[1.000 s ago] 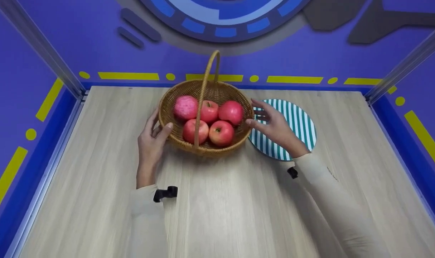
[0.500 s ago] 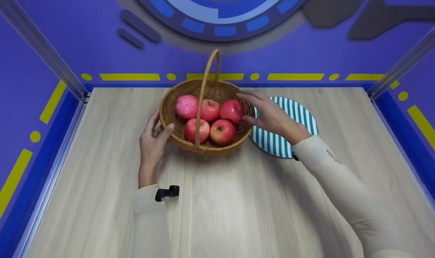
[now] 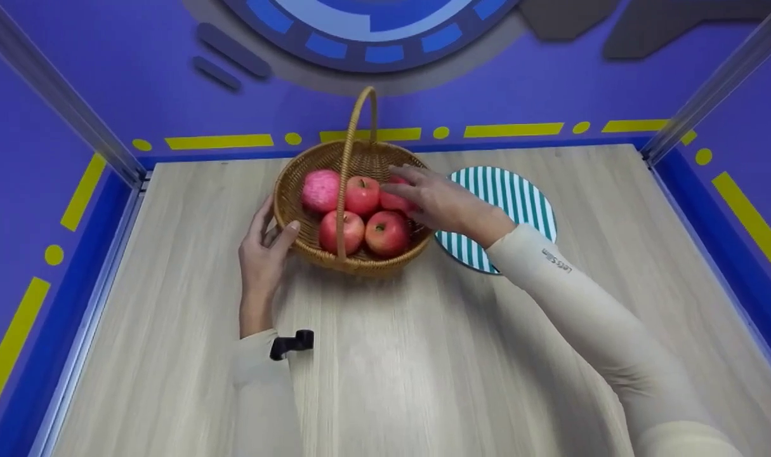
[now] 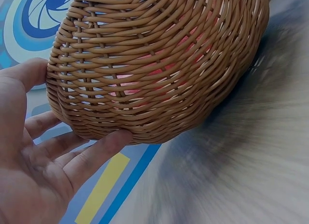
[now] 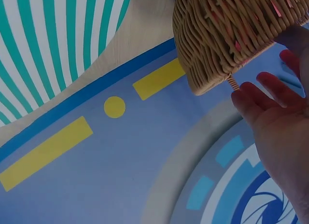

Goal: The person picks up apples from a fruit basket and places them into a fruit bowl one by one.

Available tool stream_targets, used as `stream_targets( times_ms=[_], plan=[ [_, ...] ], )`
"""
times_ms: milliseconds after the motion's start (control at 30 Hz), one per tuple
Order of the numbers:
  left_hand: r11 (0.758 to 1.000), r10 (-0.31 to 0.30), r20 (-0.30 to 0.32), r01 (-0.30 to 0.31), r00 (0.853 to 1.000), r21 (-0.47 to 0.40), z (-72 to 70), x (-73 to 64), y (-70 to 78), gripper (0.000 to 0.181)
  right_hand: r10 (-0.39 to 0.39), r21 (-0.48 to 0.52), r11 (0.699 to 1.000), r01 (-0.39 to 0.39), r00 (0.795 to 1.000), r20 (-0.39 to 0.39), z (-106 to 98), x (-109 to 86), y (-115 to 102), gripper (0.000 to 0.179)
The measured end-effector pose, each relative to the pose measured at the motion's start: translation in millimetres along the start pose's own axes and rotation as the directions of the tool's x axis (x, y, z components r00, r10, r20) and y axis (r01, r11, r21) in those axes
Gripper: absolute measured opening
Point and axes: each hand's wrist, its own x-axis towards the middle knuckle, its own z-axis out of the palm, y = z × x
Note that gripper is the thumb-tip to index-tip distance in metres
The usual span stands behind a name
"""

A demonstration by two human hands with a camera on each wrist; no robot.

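Note:
A brown wicker basket (image 3: 366, 268) with a tall arched handle (image 3: 349, 149) holds several red apples, among them a front apple (image 3: 387, 235) and a paler, streaked pink one (image 3: 322, 190). My left hand (image 3: 261, 257) holds the basket's left side, its thumb at the rim and its fingers against the outer weave (image 4: 140, 79). My right hand (image 3: 445, 200) reaches over the right rim, fingers extended above the rightmost apple (image 3: 395, 198) and partly hiding it. In the right wrist view, the right hand's loosely bent fingers (image 5: 246, 101) show beside the basket wall (image 5: 207, 45).
A round green-and-white striped mat (image 3: 531, 212) lies right of the basket on the light wooden table (image 3: 385, 355), partly beneath my right forearm. Blue-purple panels (image 3: 296, 111) with yellow marks enclose the back and sides, with metal posts (image 3: 80, 105) at the corners.
My right hand has moved left from the basket's right rim to over the rightmost apple inside. My left hand has stayed on the left side. The view has shifted slightly.

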Motion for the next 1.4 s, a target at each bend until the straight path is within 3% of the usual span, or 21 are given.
stream_targets(
  times_ms=[233,633,1000,1400],
  plan=[
    [1.0,0.016,-0.023,-0.016,1.0,-0.016,-0.5,0.1,-3.0,0.066,0.018,0.036,0.999,-0.022,0.996,0.092,1,6.3,0,0.062],
    [1.0,0.018,-0.008,-0.018,1.0,-0.018,0.0,0.6,-4.5,0.07,0.035,-0.015,0.999,-0.034,0.994,0.102,7,14.3,7,0.048],
    [1.0,0.007,-0.006,-0.007,1.0,-0.009,-1.4,0.7,-4.7,0.073,-0.031,-0.024,0.999,0.03,0.999,-0.023,15,17.9,19,0.048],
    [0.999,0.018,-0.006,-0.018,1.0,-0.028,-1.8,0.9,-6.2,0.072,0.131,0.136,0.984,-0.12,0.989,-0.076,9,5.7,23,0.071]
  ],
)
